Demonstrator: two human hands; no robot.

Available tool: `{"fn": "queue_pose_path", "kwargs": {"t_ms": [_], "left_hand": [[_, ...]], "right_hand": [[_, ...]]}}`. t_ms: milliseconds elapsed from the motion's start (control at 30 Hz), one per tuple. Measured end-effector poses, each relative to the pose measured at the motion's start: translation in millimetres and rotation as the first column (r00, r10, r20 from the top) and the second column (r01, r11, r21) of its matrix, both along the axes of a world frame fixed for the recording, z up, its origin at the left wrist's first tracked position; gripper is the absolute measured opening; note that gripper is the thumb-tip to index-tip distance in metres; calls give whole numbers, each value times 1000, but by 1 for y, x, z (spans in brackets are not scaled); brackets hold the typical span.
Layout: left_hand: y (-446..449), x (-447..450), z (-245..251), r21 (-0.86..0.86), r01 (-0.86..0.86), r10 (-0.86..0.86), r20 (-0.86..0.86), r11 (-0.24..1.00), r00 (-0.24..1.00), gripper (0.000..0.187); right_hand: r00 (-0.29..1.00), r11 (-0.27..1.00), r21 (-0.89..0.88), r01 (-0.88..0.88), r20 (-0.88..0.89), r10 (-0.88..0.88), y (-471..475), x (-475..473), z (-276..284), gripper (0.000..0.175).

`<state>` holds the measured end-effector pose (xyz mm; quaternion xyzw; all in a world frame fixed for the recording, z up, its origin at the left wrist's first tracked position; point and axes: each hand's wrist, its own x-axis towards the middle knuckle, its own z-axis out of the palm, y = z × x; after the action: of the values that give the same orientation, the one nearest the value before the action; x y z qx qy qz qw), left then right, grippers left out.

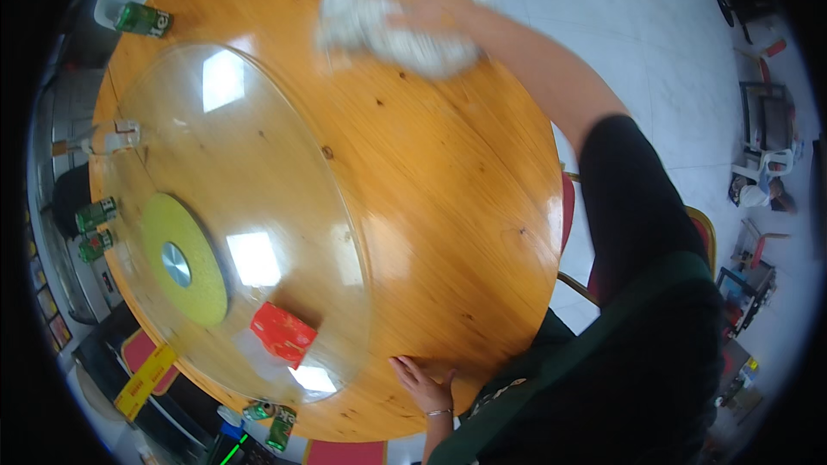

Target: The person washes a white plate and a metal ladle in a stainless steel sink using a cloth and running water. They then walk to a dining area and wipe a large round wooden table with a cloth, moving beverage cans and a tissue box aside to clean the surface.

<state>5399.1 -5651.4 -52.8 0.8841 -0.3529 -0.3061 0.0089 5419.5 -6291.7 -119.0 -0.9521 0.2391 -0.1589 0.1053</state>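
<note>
My right hand [426, 3], blurred, presses on a bunched whitish cloth [387, 26] on the round wooden table [446, 174], near its upper edge in the picture. My left hand [423, 387], a bracelet at its wrist, rests on the tabletop close to my body with thumb and fingers apart and nothing in it. A round glass turntable [284, 174] lies on the table; its centre has a yellow-green disc [207, 271] with a metal hub [176, 263]. On the glass sits a red patterned packet [284, 336], nearer my left hand than my right.
Green drink cans stand or lie around the table's rim, one at the upper left [143, 19] and one at the bottom [282, 427]. A clear glass bottle [110, 137] is at the far edge. Red-seated chairs [345, 452] border the table. A person [762, 194] is far off at the right.
</note>
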Motion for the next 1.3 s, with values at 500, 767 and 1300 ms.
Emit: {"fn": "queue_pose_path", "kwargs": {"t_ms": [500,767,1300], "left_hand": [[1,3,4,43,-19,17,37,999,999,118],[104,-6,21,-536,-166,121,-119,828,985,89],[507,-86,61,-153,-987,841,-526,50,125,62]], "right_hand": [[956,961,-123,246,-130,-262,232,-187,-23,57],[958,978,11,206,-207,-200,568,-201,8,73],[830,825,141,-547,-33,556,877,135,4,72]]}}
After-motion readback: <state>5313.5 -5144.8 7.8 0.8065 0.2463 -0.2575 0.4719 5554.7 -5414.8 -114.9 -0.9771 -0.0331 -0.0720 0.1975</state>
